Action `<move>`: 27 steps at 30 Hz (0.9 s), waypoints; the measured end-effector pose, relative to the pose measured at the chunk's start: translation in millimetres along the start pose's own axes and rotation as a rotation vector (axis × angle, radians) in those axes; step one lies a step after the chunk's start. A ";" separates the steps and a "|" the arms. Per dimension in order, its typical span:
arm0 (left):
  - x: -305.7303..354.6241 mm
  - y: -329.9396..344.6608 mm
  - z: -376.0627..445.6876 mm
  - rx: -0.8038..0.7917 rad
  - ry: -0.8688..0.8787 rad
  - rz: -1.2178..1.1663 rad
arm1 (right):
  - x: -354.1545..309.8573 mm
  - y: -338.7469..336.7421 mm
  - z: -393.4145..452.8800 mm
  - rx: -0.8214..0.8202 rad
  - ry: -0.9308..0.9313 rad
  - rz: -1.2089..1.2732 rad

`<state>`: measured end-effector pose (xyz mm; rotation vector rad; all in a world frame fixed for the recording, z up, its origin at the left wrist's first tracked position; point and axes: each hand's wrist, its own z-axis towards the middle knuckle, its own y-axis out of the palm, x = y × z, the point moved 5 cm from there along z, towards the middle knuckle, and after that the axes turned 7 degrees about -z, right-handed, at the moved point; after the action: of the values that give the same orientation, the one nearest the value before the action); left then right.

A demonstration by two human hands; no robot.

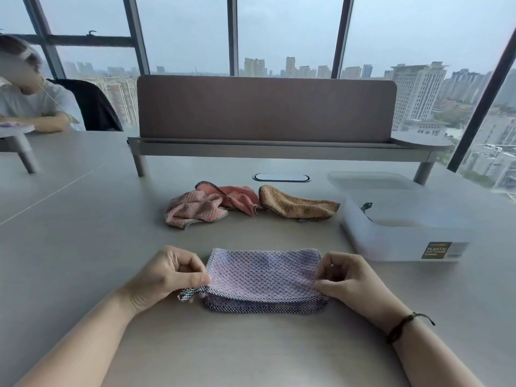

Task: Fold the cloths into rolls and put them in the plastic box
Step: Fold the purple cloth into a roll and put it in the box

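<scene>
A lilac cloth (264, 272) with a checked border lies folded over on the grey table in front of me. My left hand (170, 272) pinches its left near corner, and my right hand (347, 277) pinches its right near corner. Farther back lie a crumpled pink cloth (195, 208), a salmon cloth (240, 198) and an orange-tan cloth (296, 205). The translucent plastic box (402, 238) stands to the right, with a checked cloth loop showing over its rim; what lies inside is hidden.
The box's lid (371, 180) lies behind the box. A raised shelf with a brown screen (265, 107) spans the back of the table, above a cable port (280, 177). Another person (30, 104) sits at the far left beside a dark chair.
</scene>
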<state>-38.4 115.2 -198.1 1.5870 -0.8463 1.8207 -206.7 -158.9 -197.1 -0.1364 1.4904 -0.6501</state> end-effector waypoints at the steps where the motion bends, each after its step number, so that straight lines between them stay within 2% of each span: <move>1: -0.9 0.3 0.5 -0.015 -0.009 0.018 | 0.3 1.4 0.5 -0.012 -0.001 -0.022; 5: -0.6 0.2 0.1 -0.050 -0.007 0.093 | 2.9 1.7 -0.7 0.008 -0.019 -0.118; 7: 4.1 0.6 0.3 0.005 0.026 0.121 | 3.3 -5.2 -2.1 0.129 -0.039 -0.184; 9: 9.6 0.1 5.1 0.131 0.086 0.136 | -0.2 -15.2 -2.7 0.323 -0.062 -0.347; 11: 15.3 -2.5 15.0 0.290 0.201 0.390 | -14.4 -16.8 0.7 0.482 -0.080 -0.606; 13: 21.0 8.6 27.5 0.294 0.306 0.684 | -40.3 -1.0 9.1 0.528 -0.180 -0.771; 15: 19.7 31.0 42.9 0.146 0.310 0.808 | -62.3 29.1 24.4 0.418 -0.291 -0.792; 17: 10.8 56.1 56.0 -0.002 0.205 0.914 | -70.7 65.7 39.9 0.218 -0.323 -0.767; 21: -21.4 66.9 63.8 -0.136 -0.076 1.205 | -44.1 108.4 52.4 -0.079 -0.167 -0.824; 24: -26.3 62.4 61.0 -0.153 -0.121 1.262 | -24.6 102.7 52.6 -0.155 -0.031 -0.913; 27: -24.5 62.7 61.4 -0.128 -0.112 1.266 | -19.0 90.0 48.9 -0.153 0.018 -0.954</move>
<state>-44.8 27.6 -222.3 1.0754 -2.3076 2.3274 -130.9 -90.5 -217.5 -1.0002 1.4459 -1.2856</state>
